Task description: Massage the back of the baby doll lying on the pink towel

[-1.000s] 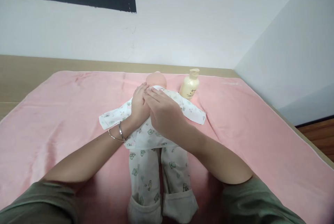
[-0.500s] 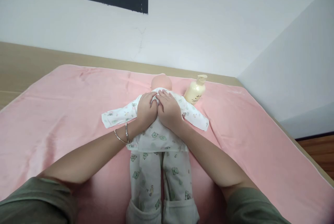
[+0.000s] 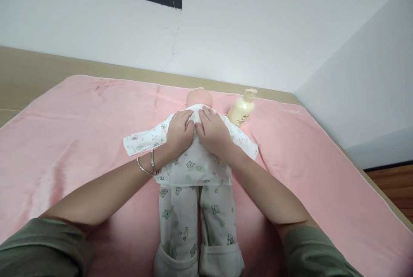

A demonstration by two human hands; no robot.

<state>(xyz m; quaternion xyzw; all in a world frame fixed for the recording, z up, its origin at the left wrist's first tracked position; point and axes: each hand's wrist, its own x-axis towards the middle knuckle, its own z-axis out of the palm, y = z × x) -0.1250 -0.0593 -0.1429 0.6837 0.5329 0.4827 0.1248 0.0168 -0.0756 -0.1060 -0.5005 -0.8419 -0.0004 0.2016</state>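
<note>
A doll [image 3: 199,97] in a white printed top [image 3: 196,167] and matching trousers [image 3: 180,216] lies stretched out with its sleeves spread to both sides. Flat on the upper part of the top rests my left hand [image 3: 180,130], fingers pointing toward the doll's head. Beside it my right hand [image 3: 213,132] lies on the same garment, its fingers extended too. The two thumbs are close together near the middle. Neither hand grasps anything. Two silver bangles circle my left wrist.
A pale yellow pump bottle [image 3: 241,108] stands to the right of the doll's head. Under everything is a pink blanket [image 3: 106,118] on a wooden surface [image 3: 32,64]. A white wall and dark window frame are behind.
My hands have moved slightly apart on the top, the left one going left and the right one going right. The camera view has shifted a little.
</note>
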